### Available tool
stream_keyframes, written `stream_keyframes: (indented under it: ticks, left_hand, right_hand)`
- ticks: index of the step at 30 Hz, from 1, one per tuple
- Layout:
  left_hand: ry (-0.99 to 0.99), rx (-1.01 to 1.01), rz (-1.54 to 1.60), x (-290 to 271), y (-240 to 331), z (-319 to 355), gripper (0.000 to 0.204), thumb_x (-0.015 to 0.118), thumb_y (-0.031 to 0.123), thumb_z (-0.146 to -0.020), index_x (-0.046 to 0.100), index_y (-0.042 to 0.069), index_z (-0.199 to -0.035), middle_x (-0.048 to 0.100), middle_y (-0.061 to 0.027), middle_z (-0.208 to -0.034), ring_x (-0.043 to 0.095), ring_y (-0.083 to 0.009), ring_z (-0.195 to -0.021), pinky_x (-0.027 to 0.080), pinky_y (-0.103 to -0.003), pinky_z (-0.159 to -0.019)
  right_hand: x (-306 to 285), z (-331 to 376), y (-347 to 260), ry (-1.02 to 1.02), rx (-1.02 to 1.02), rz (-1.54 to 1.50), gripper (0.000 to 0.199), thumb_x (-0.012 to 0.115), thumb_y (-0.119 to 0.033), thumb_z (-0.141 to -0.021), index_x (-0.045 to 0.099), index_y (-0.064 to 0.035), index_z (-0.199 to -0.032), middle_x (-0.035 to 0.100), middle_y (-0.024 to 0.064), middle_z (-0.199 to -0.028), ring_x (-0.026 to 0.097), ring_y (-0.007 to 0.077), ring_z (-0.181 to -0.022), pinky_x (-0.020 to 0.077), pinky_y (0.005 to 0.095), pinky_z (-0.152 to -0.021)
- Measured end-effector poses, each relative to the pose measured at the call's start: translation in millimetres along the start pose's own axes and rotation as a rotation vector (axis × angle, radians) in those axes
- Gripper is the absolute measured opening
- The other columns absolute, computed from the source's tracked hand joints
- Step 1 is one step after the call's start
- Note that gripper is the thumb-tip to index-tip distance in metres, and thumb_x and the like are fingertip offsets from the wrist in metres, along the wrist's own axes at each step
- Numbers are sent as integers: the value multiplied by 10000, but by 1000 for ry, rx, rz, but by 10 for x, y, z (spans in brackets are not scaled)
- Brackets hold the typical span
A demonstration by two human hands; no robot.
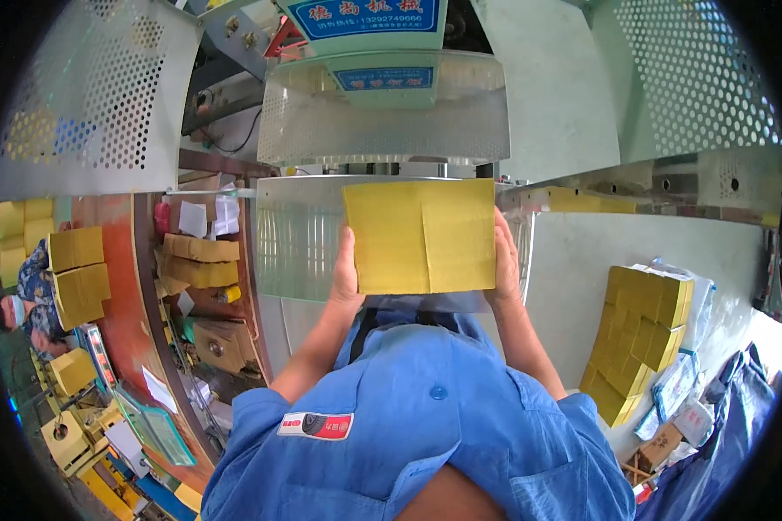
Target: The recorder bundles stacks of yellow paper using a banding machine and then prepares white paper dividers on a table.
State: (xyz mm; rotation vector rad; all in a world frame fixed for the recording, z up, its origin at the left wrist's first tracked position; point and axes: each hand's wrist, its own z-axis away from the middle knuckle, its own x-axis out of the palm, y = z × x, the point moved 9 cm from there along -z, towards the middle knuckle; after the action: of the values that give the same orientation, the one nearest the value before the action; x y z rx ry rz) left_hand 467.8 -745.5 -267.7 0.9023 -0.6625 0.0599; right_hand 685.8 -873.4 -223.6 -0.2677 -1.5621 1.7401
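Note:
Between my two hands is a yellow rectangular paper-like block, its broad face turned up, with a crease or seam down the middle. My left hand is closed on its left edge. On the opposite edge, my right hand grips it, fingers along the side. The block is held over the front of a metal machine table, just ahead of my blue shirt. Whether it touches the table cannot be made out.
A clear guard stands beyond the block, with perforated metal panels to either side. Yellow blocks are piled in a stack at the right. A cluttered shelf is at the left, beyond which a person sits near yellow bundles.

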Motion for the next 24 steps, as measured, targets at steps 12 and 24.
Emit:
stream_keyframes:
  ticks: [12, 24]
  left_hand:
    - [-255, 29, -152, 587, 627, -881, 695, 563, 455, -967, 331, 63, -1491, 432, -73, -1446, 400, -188, -1333, 318, -339, -1100]
    - [-271, 168, -134, 456, 696, -837, 656, 551, 323, -986, 279, 49, -1516, 420, -96, -1465, 382, -204, -1356, 307, -339, -1110]
  right_hand:
    - [52, -688, -9, 96, -78, -35, 635, 397, -457, -1017, 387, 7, -1452, 479, 104, -1417, 447, 214, -1312, 348, 350, -1091]
    - [179, -680, -126, 26, -88, -62, 715, 549, -466, -925, 394, 1, -1444, 517, 98, -1364, 468, 211, -1275, 341, 342, -1086]
